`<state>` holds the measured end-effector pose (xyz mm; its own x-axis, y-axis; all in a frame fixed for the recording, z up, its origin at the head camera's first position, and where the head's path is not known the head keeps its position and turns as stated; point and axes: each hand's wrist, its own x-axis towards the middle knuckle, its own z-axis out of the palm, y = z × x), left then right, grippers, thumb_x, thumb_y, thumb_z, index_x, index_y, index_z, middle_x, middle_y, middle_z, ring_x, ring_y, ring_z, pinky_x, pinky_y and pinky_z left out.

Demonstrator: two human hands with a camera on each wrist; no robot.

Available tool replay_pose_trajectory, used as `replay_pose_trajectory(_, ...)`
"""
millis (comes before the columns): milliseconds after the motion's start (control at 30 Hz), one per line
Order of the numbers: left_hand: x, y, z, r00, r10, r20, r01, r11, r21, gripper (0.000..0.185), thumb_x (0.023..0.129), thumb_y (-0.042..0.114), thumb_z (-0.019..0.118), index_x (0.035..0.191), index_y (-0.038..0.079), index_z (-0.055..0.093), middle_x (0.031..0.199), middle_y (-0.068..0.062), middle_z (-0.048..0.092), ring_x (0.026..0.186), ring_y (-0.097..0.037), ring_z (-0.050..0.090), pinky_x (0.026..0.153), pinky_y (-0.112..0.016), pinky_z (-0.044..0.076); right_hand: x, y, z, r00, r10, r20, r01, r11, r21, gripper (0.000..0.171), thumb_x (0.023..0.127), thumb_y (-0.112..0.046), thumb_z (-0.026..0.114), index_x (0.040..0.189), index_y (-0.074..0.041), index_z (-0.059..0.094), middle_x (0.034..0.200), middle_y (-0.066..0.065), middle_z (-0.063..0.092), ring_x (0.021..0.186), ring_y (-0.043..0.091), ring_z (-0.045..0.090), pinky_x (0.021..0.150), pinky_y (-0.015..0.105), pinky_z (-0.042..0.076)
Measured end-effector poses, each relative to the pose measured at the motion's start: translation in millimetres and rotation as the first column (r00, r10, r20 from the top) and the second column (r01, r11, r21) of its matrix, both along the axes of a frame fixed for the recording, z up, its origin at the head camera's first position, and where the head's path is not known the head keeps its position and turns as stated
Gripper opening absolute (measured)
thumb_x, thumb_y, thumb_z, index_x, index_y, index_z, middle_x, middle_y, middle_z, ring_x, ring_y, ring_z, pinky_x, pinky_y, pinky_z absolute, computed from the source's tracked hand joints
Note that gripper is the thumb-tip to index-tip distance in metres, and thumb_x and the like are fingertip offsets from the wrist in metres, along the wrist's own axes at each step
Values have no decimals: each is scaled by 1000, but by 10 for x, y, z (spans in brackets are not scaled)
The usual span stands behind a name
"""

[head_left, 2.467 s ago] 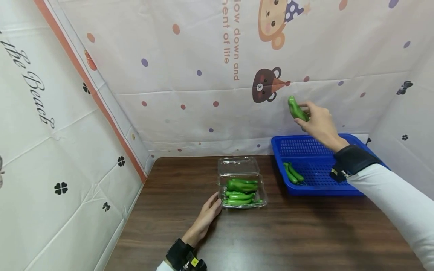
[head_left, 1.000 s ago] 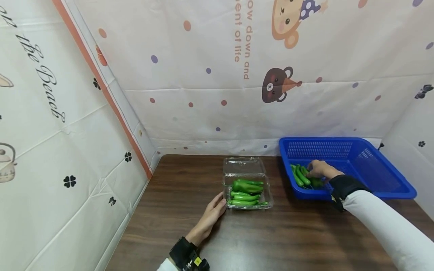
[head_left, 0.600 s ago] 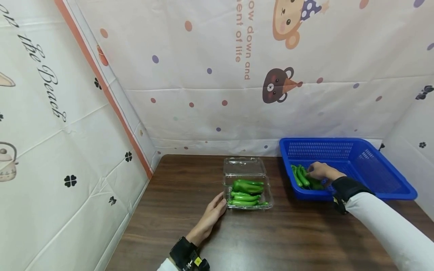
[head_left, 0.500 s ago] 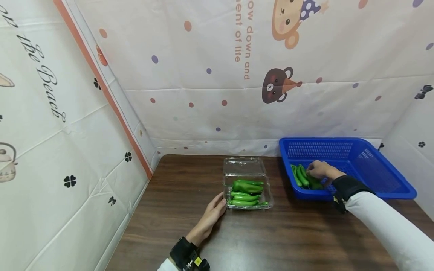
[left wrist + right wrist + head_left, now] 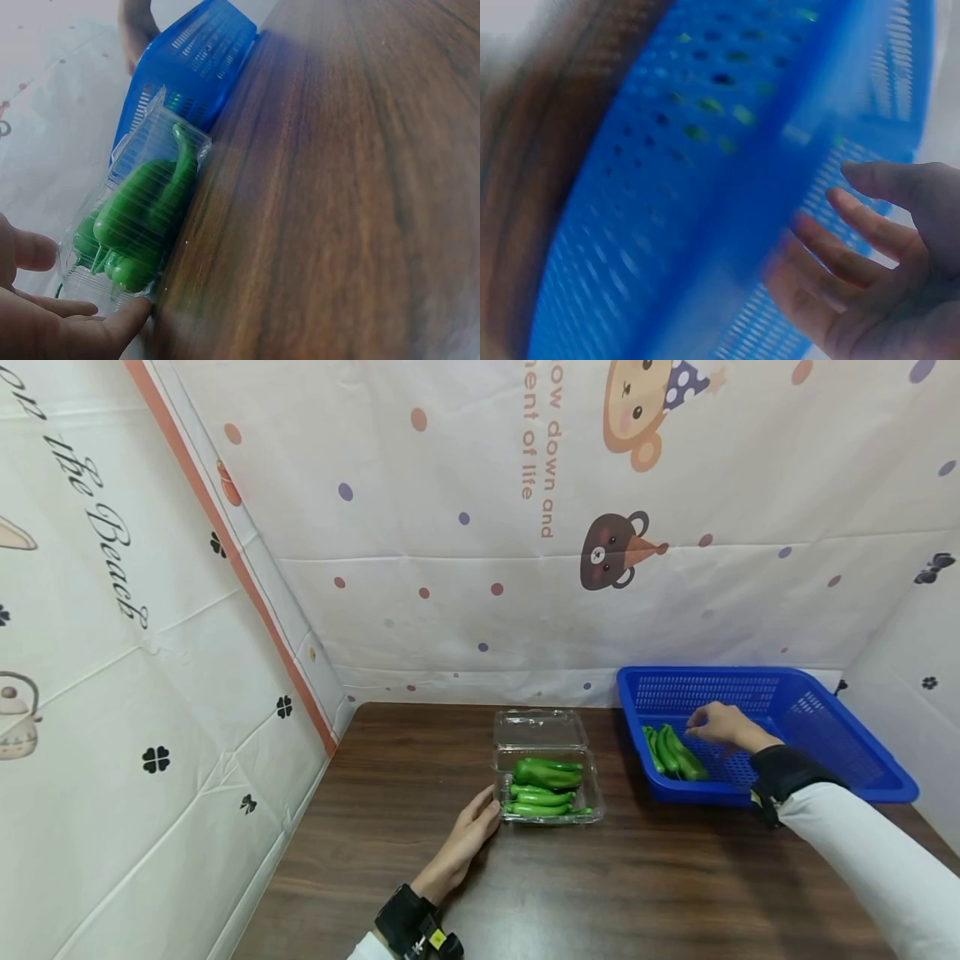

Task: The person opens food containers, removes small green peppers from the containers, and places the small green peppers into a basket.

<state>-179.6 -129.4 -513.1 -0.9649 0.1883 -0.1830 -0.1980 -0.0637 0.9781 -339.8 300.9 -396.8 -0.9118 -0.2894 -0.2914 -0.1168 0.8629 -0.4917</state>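
Inside the blue plastic basket, several green peppers lie at the left end. My right hand is raised just above and to the right of them, its fingers loosely bent and holding nothing. In the right wrist view the same hand shows spread fingers beside the basket wall. A clear plastic clamshell box with its lid folded back holds more green peppers. My left hand rests at the box's left side, and its fingertips touch the near end in the left wrist view.
Both containers stand on a dark wooden table, the basket right of the box. A pale printed cloth hangs behind the table and along both sides.
My right hand carried a large green pepper down into the basket, laid it beside the others, let go and lifted slightly up and right. The left hand stayed at the box.
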Motion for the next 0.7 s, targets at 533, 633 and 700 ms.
replay_pose_trajectory(533,1,-7,-8,1000,-3,18,3,1000,-9,61,112,29,43,162,2,22,168,-29,16,153,-42,27,127,-53,29,-63,-470,1350,789,3,-614,-42,998,-49,35,97,-10,65,123,14,64,116,40,66,102,55,66,83,66,57)
replay_pose_trajectory(633,1,-7,-8,1000,-6,18,6,1000,-4,62,112,29,43,162,1,21,168,-29,14,153,-43,26,127,-54,29,-31,-730,1567,753,34,-657,-74,997,-34,34,96,-11,67,123,9,66,117,35,68,102,51,68,84,64,58)
replay_pose_trajectory(700,-3,-7,-2,1000,-3,17,3,1000,-7,62,112,29,44,162,1,21,168,-29,14,154,-44,25,127,-54,29,-8,-904,1655,746,52,-664,-99,995,-33,34,96,-12,67,124,7,67,119,33,69,104,49,68,86,62,58)
